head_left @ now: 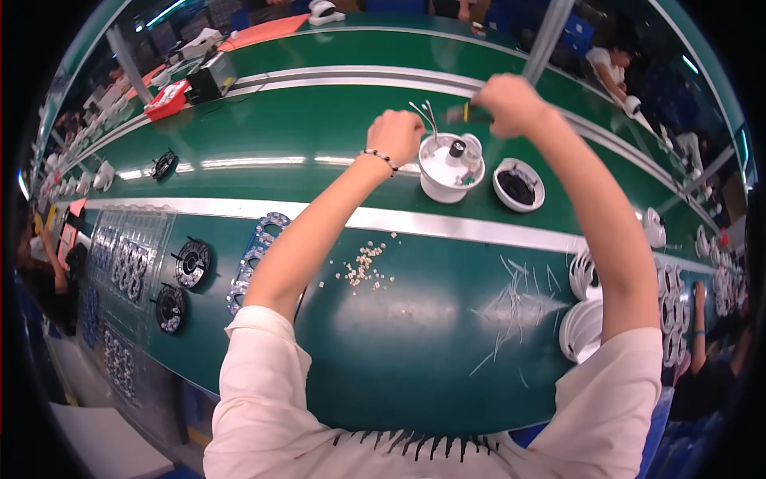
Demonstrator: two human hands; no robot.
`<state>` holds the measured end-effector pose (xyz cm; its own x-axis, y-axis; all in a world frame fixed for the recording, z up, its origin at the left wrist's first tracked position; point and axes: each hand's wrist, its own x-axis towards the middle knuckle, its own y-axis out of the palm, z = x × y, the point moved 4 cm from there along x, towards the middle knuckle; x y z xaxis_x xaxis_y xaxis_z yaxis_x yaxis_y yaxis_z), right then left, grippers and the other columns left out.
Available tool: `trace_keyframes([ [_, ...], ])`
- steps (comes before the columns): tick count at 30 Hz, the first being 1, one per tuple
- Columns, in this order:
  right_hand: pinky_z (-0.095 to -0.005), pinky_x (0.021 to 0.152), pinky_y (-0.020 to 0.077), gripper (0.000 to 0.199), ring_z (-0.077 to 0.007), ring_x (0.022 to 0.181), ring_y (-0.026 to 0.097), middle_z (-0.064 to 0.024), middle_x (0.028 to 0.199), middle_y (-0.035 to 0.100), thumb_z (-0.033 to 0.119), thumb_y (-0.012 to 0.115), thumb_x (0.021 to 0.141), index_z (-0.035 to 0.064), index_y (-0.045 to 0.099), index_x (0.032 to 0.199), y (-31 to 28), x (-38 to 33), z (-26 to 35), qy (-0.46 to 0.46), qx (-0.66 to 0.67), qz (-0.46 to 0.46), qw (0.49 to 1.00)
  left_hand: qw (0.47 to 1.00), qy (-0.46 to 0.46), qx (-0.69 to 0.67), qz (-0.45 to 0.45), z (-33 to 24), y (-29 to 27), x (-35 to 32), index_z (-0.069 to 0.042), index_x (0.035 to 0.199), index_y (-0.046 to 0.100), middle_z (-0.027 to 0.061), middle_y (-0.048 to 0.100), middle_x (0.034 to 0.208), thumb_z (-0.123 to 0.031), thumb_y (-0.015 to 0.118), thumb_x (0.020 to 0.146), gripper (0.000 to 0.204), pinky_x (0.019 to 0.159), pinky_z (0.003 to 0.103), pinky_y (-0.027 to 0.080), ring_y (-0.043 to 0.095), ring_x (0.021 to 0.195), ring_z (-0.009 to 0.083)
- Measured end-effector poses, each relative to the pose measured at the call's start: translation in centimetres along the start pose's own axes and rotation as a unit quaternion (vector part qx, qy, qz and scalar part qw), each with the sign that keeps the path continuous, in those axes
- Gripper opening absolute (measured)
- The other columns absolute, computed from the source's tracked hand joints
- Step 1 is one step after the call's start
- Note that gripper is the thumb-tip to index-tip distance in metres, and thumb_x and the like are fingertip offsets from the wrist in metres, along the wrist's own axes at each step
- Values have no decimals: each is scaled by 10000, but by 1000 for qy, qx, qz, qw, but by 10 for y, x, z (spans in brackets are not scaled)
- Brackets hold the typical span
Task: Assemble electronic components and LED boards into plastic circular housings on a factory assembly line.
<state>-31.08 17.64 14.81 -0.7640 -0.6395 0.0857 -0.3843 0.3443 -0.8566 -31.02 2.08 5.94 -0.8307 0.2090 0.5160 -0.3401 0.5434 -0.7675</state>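
Note:
My left hand [396,134] is closed beside thin white wires [428,117] that stick up from a round white housing [443,188]. Its fingertips are turned away, so what they pinch is hidden. Inside the housing stands a small black cylinder [457,149], with a clear round part [471,152] at its right rim. My right hand [511,104], raised to the upper right of the housing, grips a tool [467,113] with a black and yellow handle. Motion smears the tool's tip. Right of the housing sits a white bowl [519,203] with dark contents.
Small pale connectors [365,267] lie scattered on the green bench, with loose white wires [519,299] to their right. Blue circuit boards [243,275] and black round parts [191,263] are at left. White rings [581,331] stand by my right arm. A metal rail [447,225] crosses the bench.

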Motion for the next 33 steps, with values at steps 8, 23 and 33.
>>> trace_keyframes([
  [8, -245, 618, 464, 416, -117, 627, 556, -70, 806, 641, 122, 629, 578, 29, 622, 983, -66, -189, 22, 295, 340, -354, 819, 875, 248, -319, 265, -159, 39, -127, 23, 1017, 555, 193, 595, 934, -96, 559, 756, 287, 776, 338, 453, 583, 857, 311],
  [23, -378, 854, 405, 529, -296, 1007, 500, -129, 1086, 532, 255, 752, 572, 0, 560, 994, 0, -316, 256, 299, 449, -112, 835, 928, 27, -242, 281, -53, -57, -162, -23, 1095, 546, 115, 591, 1056, -75, 567, 774, 326, 763, 300, 475, 578, 941, 208],
  [33, -384, 964, 317, 425, -348, 1153, 406, -194, 1226, 449, -16, 467, 707, -6, 510, 1130, 31, -520, 110, 495, 100, -34, 862, 948, -259, -160, -98, 135, -206, -265, 26, 1045, 547, 91, 624, 967, -49, 527, 824, 234, 743, 233, 458, 584, 863, 123],
])
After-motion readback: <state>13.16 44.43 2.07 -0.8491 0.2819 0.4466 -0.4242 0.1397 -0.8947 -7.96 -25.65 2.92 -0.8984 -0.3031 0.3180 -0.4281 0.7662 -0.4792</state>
